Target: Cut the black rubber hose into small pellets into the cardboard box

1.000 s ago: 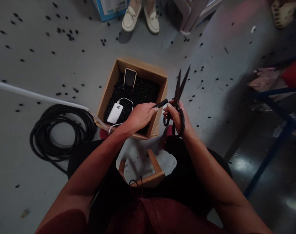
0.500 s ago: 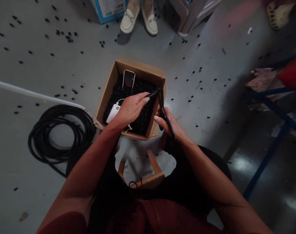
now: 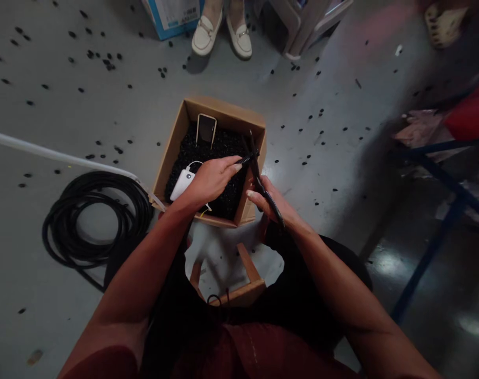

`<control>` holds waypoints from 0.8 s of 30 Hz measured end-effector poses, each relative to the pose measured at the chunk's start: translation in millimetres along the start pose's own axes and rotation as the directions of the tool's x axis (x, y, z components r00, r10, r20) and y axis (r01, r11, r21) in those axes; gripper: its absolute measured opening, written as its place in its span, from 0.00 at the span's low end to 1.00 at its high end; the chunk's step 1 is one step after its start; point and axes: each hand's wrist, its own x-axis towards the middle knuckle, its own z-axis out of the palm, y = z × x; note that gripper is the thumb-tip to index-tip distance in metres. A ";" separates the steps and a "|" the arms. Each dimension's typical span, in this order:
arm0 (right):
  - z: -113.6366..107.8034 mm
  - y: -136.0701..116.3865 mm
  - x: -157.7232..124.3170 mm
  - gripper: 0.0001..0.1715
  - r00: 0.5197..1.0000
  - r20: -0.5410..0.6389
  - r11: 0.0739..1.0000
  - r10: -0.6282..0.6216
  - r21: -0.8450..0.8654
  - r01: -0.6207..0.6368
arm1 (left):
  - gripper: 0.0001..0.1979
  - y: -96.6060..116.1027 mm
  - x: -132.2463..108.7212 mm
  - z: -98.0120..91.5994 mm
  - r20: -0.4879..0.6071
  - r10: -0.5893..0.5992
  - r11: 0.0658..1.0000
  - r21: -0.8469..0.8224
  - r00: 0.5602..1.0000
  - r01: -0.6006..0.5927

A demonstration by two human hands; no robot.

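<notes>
My left hand (image 3: 213, 179) is closed on a thin black ribbed strip (image 3: 247, 158), its end sticking out to the right past the fingertips. In my right hand (image 3: 274, 201) is a pair of dark scissors (image 3: 260, 181), blades up and apart near the strip's end; whether they touch it I cannot tell. Both hands are over a cardboard box (image 3: 223, 109) holding many small black pieces (image 3: 227, 199). A phone (image 3: 206, 130) lies on those pieces at the far side. Close to my left wrist sits a white power bank (image 3: 181, 184) with a white cable.
A coiled black hose (image 3: 69, 226) lies on the floor at left, near a white pole (image 3: 58, 154). Small black pieces are scattered over the floor. Someone's white shoes (image 3: 205, 37) stand ahead beside a blue box (image 3: 156, 21). Blue metal bars (image 3: 431, 250) are at right.
The scissors have tilted leftward, and their blades now show apart by the strip's end. My left hand has barely moved. The whole view has shifted slightly.
</notes>
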 end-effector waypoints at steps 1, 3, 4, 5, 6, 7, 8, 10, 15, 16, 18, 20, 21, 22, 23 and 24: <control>-0.1 1.7 1.0 0.28 1.000 -0.003 1.000 -0.005 -0.005 0.005 | 0.20 0.1 0.6 0.3 0.017 0.002 1.000 0.000 1.000 -0.002; 0.5 3.9 2.0 0.25 1.000 -0.013 1.000 -0.018 -0.019 0.017 | 0.21 0.6 0.9 1.0 0.039 0.007 1.000 -0.001 0.999 -0.007; 1.4 4.3 1.8 0.24 1.000 -0.019 0.999 -0.025 -0.025 0.024 | 0.21 0.9 0.5 1.6 0.038 0.005 1.000 0.008 0.999 -0.005; 2.6 4.3 1.5 0.20 1.000 -0.019 0.999 -0.023 -0.030 0.022 | 0.22 0.9 -0.2 2.5 0.039 0.013 1.000 0.019 0.999 -0.014; 3.9 4.2 1.3 0.17 1.000 -0.024 0.999 -0.018 -0.028 0.017 | 0.23 0.5 -0.8 3.9 0.031 0.017 0.999 0.036 0.999 -0.018; 5.0 4.0 1.3 0.14 0.999 -0.039 1.000 -0.008 -0.026 0.007 | 0.24 -0.4 -1.3 5.7 0.033 0.015 0.998 0.063 0.999 -0.017; 5.9 3.7 1.6 0.11 0.999 -0.030 0.999 0.014 -0.033 -0.015 | 0.25 -1.5 -1.4 7.7 0.041 0.002 0.993 0.117 0.999 -0.007; 6.8 2.0 1.7 0.07 0.998 -0.011 0.996 0.058 -0.069 -0.059 | 0.25 -3.6 -1.6 11.2 0.040 -0.055 0.970 0.238 0.998 0.044; 11.6 -6.0 -4.9 0.07 0.996 0.024 0.985 0.084 -0.150 -0.080 | 0.25 -5.2 -9.0 10.7 0.126 -0.115 0.929 0.364 0.985 0.062; 13.6 -5.7 -5.9 0.07 0.996 0.028 0.985 0.084 -0.151 -0.079 | 0.24 -5.5 -10.9 10.1 0.139 -0.126 0.917 0.394 0.982 0.062; 19.1 -1.5 -6.6 0.08 0.996 0.026 0.988 0.086 -0.129 -0.082 | 0.23 -6.8 -13.8 9.7 0.152 -0.152 0.892 0.447 0.977 0.069; 26.1 6.0 -6.5 0.08 0.994 0.017 0.992 0.105 -0.077 -0.103 | 0.22 -8.2 -15.7 10.4 0.174 -0.181 0.869 0.489 0.968 0.075; 30.2 10.0 -6.7 0.08 0.992 0.019 0.991 0.123 -0.047 -0.122 | 0.22 -8.7 -16.4 10.9 0.193 -0.197 0.860 0.505 0.961 0.075; 34.4 13.5 -7.4 0.08 0.988 0.034 0.988 0.152 -0.012 -0.151 | 0.22 -8.9 -17.1 11.5 0.214 -0.214 0.851 0.519 0.953 0.075; 38.6 16.2 -8.6 0.08 0.982 0.052 0.982 0.182 0.031 -0.184 | 0.21 -8.8 -17.7 12.1 0.232 -0.233 0.845 0.530 0.944 0.078; 42.7 18.2 -10.3 0.09 0.973 0.080 0.971 0.217 0.089 -0.224 | 0.21 -8.5 -18.2 12.8 0.252 -0.241 0.843 0.532 0.937 0.074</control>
